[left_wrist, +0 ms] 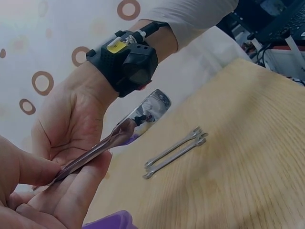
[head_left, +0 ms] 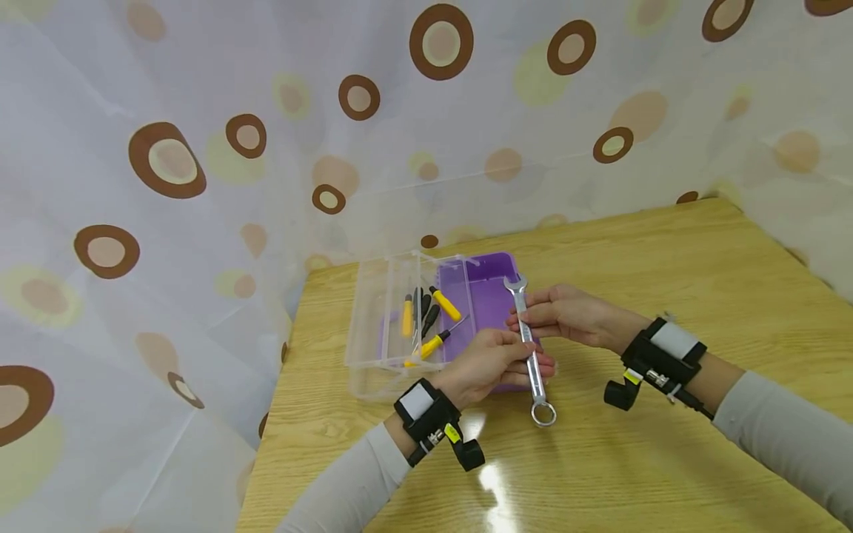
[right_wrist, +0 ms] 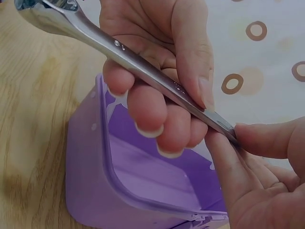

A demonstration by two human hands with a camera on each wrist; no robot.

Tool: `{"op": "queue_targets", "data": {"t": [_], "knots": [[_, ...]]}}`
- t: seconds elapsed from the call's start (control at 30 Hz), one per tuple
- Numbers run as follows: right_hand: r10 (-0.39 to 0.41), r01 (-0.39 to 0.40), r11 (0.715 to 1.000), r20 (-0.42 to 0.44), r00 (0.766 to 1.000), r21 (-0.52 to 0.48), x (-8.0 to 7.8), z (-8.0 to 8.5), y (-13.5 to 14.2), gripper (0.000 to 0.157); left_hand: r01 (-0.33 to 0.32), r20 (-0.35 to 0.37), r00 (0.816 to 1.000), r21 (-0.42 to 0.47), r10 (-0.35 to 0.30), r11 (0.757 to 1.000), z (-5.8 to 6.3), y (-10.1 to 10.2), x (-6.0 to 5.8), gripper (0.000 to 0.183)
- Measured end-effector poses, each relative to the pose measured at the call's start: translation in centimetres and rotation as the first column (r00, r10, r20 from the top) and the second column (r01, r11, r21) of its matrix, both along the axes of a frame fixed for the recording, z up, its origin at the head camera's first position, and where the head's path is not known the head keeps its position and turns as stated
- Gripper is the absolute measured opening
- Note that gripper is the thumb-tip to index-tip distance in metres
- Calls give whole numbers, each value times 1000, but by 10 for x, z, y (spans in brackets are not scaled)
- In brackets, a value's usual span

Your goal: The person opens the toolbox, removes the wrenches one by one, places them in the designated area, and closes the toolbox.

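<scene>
A silver combination wrench slants across in front of me, its open end away from me and its ring end nearer. My left hand pinches the shank, thumb on top and fingers extended underneath. Nearer the open end, my right hand also pinches it between thumb and fingers; the right wrist view shows this thumb pressed on the metal. Below the hands stands a purple box. Two smaller wrenches lie side by side on the table in the left wrist view.
A clear plastic divided tray sits at the purple box's left side. Several yellow-handled and black-handled screwdrivers lie in that area. Wooden tabletop extends to the right, with a patterned curtain behind it.
</scene>
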State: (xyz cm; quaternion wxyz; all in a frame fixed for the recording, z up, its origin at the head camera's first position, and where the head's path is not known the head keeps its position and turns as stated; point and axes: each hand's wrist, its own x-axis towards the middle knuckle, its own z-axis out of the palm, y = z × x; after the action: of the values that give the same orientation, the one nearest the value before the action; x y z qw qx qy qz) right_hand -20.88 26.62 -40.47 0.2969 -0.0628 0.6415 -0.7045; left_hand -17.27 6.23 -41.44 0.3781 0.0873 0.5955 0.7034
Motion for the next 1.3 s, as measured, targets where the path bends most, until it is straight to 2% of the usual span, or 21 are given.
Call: {"op": "queue_targets", "data": {"t": [0.37,0.57,0.77,1.0,1.3], "knots": [[-11,11,1000,-6,1000,25,6,-1,15,33,15,3,1000,6,-15,1000,-2,15,3,29],[-14,15,999,-9,1000,37,8,-2,24,39,16,6,1000,-1,-16,1000,-2,25,5,26],[-28,28,998,-9,1000,55,11,-5,34,45,18,41,999,9,-18,1000,-6,35,4,24],[-31,33,995,-28,999,92,14,-7,47,42,47,29,998,24,-47,999,-13,49,4,29],[-53,56,989,-30,998,139,18,-13,72,43,75,75,994,67,-80,995,-19,72,3,21]]}}
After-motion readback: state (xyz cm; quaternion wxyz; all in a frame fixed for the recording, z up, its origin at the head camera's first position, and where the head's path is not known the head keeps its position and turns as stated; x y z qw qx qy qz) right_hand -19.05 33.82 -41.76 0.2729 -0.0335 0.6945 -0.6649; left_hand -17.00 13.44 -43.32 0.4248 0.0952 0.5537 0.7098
